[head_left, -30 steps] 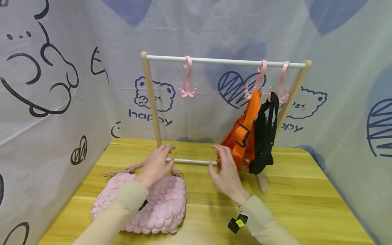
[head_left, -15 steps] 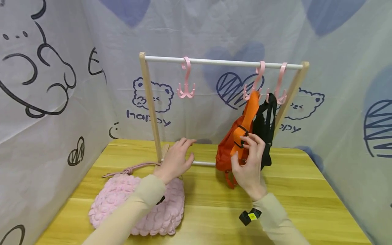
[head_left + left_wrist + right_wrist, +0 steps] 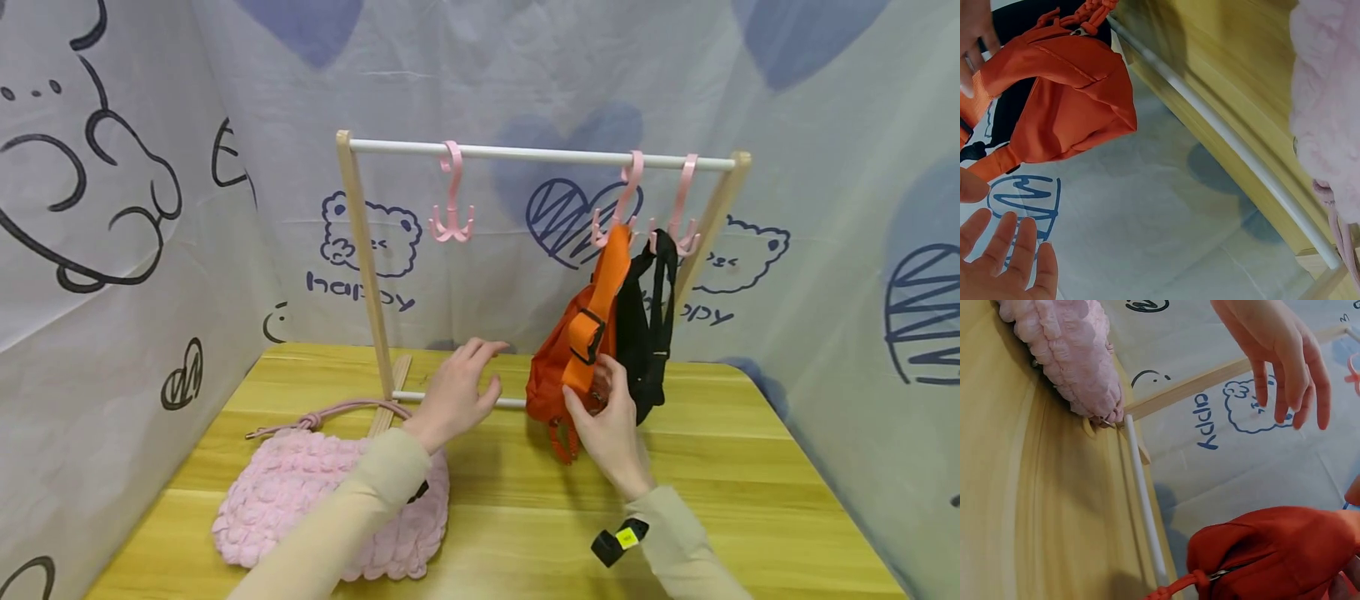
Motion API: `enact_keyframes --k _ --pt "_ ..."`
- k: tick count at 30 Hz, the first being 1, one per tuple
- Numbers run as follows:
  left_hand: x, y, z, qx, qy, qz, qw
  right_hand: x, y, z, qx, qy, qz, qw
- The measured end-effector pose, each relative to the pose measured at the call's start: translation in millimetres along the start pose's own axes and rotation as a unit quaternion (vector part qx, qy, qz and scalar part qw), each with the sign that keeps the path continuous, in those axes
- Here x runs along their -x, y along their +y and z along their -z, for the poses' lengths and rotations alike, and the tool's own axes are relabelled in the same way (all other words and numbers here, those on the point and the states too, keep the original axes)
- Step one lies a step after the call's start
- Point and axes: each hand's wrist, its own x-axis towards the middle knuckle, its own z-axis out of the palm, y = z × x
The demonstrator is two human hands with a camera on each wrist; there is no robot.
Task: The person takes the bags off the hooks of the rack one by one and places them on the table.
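An orange sling bag (image 3: 551,362) hangs by its strap from a pink hook (image 3: 625,196) on the rack. My right hand (image 3: 617,433) grips the lower part of its strap, thumb in front and fingers at the right side; the fingertips are partly hidden. To the left of the bag, my left hand (image 3: 456,392) is held in the air, fingers spread and holding nothing. The left wrist view shows the orange bag (image 3: 1075,106) beyond the left fingers (image 3: 1022,250). Below my left forearm lies a pink puffy handbag (image 3: 300,479), partly covered by the sleeve.
A black bag (image 3: 637,333) hangs from another pink hook (image 3: 681,200), just right of the orange one. A third pink hook (image 3: 452,196) bears nothing on the left. The rack has a white top rail (image 3: 536,154) and a low bar (image 3: 513,403) over the wooden table (image 3: 720,475).
My right hand has moved right to the orange bag and now grips its strap. My left hand has moved right, away from the pink handbag. The bags stay where they were.
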Motion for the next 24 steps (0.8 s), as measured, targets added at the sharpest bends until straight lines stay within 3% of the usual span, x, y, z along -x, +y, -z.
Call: enact_keyframes --k 13,19,24 --pt "4.7 1.7 -0.6 0.034 -0.027 0.018 0.9989 6.3 4.1 -12.7 -0.038 -0.007 -0.001 0.999" --pt "9.3 2.7 -2.7 0.086 -0.081 0.046 0.9919 8.9 -0.6 -25.0 -0.090 -0.048 0.001 0.995" --pt "17.0 1.8 -4.8 0.119 -0.101 0.059 0.9859 11.1 -5.6 -34.0 -0.139 -0.081 0.001 0.987"
